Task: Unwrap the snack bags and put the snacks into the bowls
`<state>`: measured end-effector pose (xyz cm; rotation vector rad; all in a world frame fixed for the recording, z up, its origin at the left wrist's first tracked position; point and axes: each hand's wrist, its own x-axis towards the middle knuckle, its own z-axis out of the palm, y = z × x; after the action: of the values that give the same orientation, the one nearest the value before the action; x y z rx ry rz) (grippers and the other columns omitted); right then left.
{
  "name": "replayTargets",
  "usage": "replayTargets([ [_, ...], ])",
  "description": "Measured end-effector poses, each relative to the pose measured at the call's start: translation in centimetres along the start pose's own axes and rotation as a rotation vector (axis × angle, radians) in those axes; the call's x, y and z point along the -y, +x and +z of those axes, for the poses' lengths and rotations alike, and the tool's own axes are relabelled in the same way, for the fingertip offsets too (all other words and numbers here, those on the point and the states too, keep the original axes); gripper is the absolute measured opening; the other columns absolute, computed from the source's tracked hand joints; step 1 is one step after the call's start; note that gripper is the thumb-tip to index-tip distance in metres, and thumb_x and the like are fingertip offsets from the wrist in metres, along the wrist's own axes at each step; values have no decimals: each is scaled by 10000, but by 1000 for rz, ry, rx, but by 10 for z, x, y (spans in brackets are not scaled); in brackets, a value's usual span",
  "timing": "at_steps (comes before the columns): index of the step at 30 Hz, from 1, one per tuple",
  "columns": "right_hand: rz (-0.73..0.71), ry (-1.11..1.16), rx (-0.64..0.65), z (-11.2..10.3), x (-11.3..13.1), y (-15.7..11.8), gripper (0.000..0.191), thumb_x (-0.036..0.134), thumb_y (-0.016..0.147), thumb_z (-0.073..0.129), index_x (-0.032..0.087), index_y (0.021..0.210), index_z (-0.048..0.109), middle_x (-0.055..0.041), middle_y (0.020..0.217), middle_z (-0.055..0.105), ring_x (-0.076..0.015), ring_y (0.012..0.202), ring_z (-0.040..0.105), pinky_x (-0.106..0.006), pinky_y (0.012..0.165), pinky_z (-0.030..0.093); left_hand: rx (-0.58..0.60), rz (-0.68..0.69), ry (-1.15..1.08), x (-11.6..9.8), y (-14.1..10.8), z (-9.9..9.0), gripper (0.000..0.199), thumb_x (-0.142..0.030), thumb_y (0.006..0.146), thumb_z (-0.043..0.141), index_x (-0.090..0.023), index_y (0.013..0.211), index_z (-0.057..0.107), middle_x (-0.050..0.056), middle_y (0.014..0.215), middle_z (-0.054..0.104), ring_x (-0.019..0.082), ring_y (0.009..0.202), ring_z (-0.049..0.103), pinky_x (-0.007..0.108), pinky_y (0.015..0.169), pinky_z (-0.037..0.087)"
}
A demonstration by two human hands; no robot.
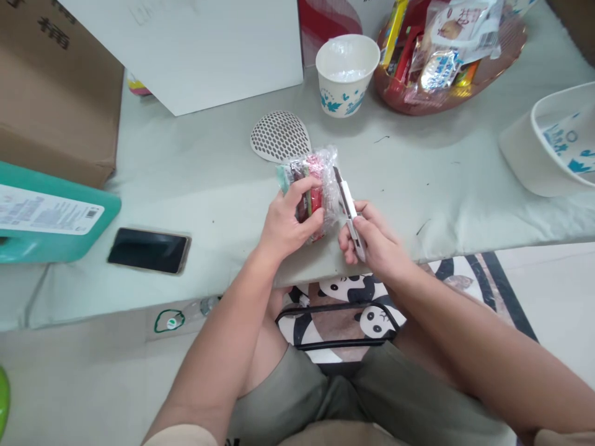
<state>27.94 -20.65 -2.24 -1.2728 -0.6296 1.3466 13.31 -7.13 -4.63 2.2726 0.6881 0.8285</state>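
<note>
A bubble-wrapped package (329, 186) with red, dark and green contents lies near the table's front edge. My left hand (290, 220) grips it from the left, thumb and fingers over its top. To its right, my right hand (372, 238) is closed around a utility knife (349, 210) with a white and grey body. The knife's tip points up and away from me, close beside the bubble wrap; whether it touches cannot be made out. Just behind the package lies an oval perforated mat (280, 135).
A phone (149, 250) and a green jug (56, 214) are on the left, near a cardboard box (56, 93). Behind stand a white box (199, 49), a paper cup (346, 74) and a snack bowl (418, 102). A white container (530, 148) stands right.
</note>
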Motion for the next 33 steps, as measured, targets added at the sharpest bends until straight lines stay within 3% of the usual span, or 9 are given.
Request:
replayTargets([
  [7, 7, 125, -57, -11, 8, -5, 399, 557, 882, 653, 267, 1018, 415, 74, 613, 654, -127, 445, 600, -232, 436, 424, -22, 56, 51, -8, -1, 7, 375, -336, 870, 601, -275, 1240, 594, 29, 1044, 713, 202, 863, 653, 352, 839, 543],
  [14, 29, 160, 23, -5, 13, -16, 480, 637, 839, 677, 248, 1064, 504, 37, 663, 689, -144, 432, 605, -269, 414, 447, -50, 119, 46, -15, -2, 9, 335, -305, 860, 613, -270, 1194, 615, 20, 984, 716, 177, 778, 635, 306, 720, 540],
  [20, 48, 79, 75, 0, 7, -13, 478, 652, 841, 670, 230, 1007, 517, 45, 574, 654, -100, 322, 434, -246, 338, 274, -3, 99, 32, -8, -2, 12, 353, -341, 895, 593, -278, 1241, 570, 43, 1080, 719, 210, 888, 675, 358, 808, 562],
  [27, 57, 68, 35, 0, 3, -13, 454, 635, 850, 642, 235, 1011, 499, 46, 559, 653, -114, 327, 461, -247, 346, 295, 6, 86, 36, -6, -1, 15, 381, -372, 891, 593, -284, 1259, 548, 43, 1124, 714, 221, 928, 670, 375, 840, 563],
  [33, 59, 42, -7, 2, -1, -14, 405, 596, 872, 616, 227, 997, 505, 58, 491, 601, -106, 304, 424, -228, 332, 245, -19, 84, 36, -10, -1, 14, 336, -354, 920, 534, -267, 1244, 563, 23, 975, 696, 193, 785, 628, 354, 769, 554],
])
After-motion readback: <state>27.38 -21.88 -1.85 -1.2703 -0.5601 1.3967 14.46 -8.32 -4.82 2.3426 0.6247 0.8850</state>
